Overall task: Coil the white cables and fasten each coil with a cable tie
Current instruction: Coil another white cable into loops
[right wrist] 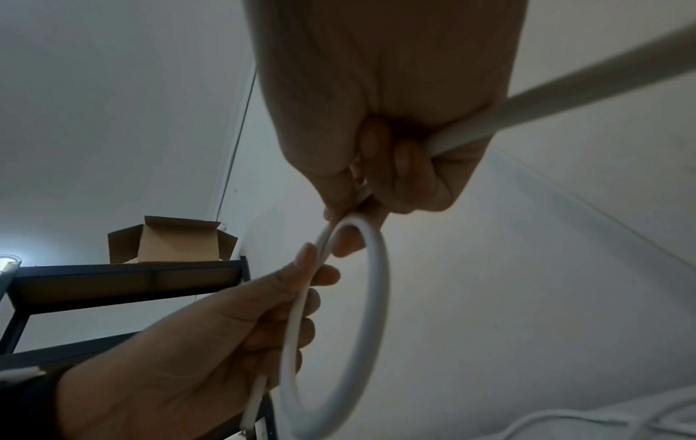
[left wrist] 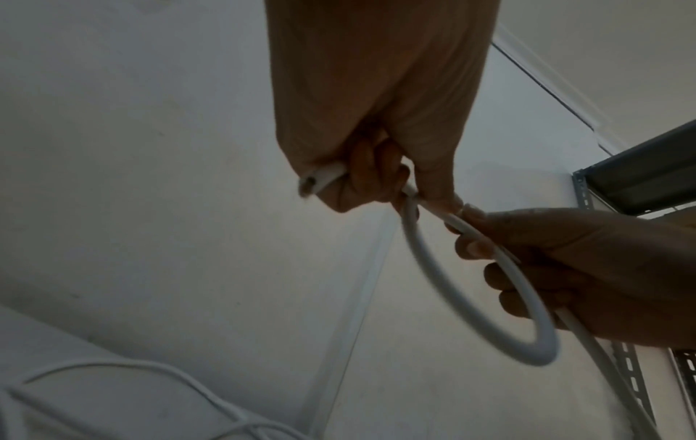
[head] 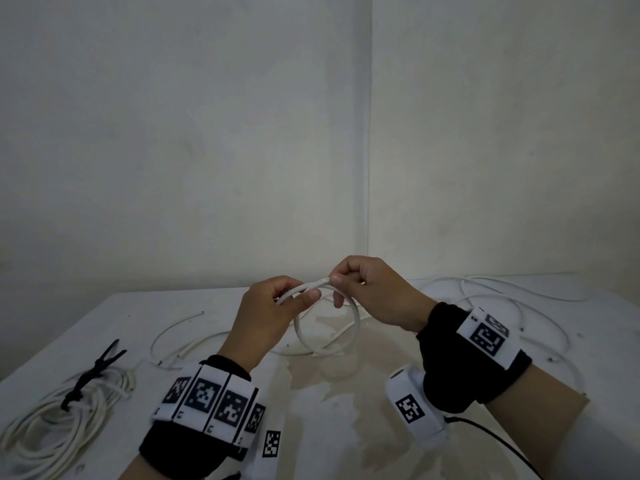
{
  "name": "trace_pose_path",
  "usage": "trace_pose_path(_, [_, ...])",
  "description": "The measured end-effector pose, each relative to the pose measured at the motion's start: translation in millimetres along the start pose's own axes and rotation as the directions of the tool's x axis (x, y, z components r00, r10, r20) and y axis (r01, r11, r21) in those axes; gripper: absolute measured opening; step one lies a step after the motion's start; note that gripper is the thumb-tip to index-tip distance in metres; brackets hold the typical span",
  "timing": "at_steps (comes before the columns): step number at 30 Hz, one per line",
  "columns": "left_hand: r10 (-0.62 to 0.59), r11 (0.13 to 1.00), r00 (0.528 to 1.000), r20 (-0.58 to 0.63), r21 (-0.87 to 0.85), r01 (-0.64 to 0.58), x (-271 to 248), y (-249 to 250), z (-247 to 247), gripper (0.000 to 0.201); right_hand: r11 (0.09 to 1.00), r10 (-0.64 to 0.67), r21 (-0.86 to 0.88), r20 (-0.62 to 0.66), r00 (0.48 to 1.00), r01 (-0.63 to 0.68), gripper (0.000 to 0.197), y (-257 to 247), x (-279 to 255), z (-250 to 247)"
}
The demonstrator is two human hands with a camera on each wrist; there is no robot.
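Above the middle of the white table (head: 104,327), both hands hold one white cable (head: 353,327) bent into a single round loop. My left hand (head: 277,303) pinches the cable's cut end between thumb and fingers; that end (left wrist: 320,178) sticks out past the left hand (left wrist: 376,154). My right hand (head: 349,278) pinches the cable just beside it, where the loop (right wrist: 373,297) crosses itself below the right hand (right wrist: 395,166). The rest of the cable (head: 540,327) trails off to the right. A finished white coil (head: 65,420) bound with a black cable tie (head: 90,375) lies at the near left.
A thinner loose white cable (head: 187,348) curls on the table left of centre. More white cable (head: 502,289) sprawls at the back right. Walls meet in a corner right behind the table. A dark metal shelf (right wrist: 124,277) with a cardboard box (right wrist: 173,241) shows in the right wrist view.
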State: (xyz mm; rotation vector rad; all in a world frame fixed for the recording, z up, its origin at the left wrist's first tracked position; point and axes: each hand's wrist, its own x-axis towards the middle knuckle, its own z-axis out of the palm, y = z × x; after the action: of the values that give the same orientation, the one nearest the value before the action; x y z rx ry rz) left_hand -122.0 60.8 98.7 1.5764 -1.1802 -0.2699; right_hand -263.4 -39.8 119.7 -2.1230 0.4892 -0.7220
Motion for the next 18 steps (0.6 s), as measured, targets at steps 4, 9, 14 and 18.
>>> trace_pose_path(4, [-0.082,0.997,0.992,0.093,0.009,0.082,-3,3,-2,0.011,0.999,0.036,-0.015,-0.123,0.992,-0.038,0.018,11,2,3])
trace_pose_path(9, [-0.289,0.928,0.938,0.191,-0.186,0.324,-5,6,-20,0.026,0.996,0.08,-0.008,-0.211,0.974,-0.083,0.021,23,1,0])
trace_pose_path(14, [-0.28,0.873,0.917,0.284,-0.322,0.366,-6,9,-23,0.025,0.997,0.015,-0.068,-0.291,0.957,-0.037,0.024,23,0,5])
trace_pose_path(18, [-0.258,0.871,0.919,0.299,-0.339,0.355,-7,6,-22,0.022,0.994,-0.027,-0.112,-0.301,0.953,-0.007,0.023,26,-1,5])
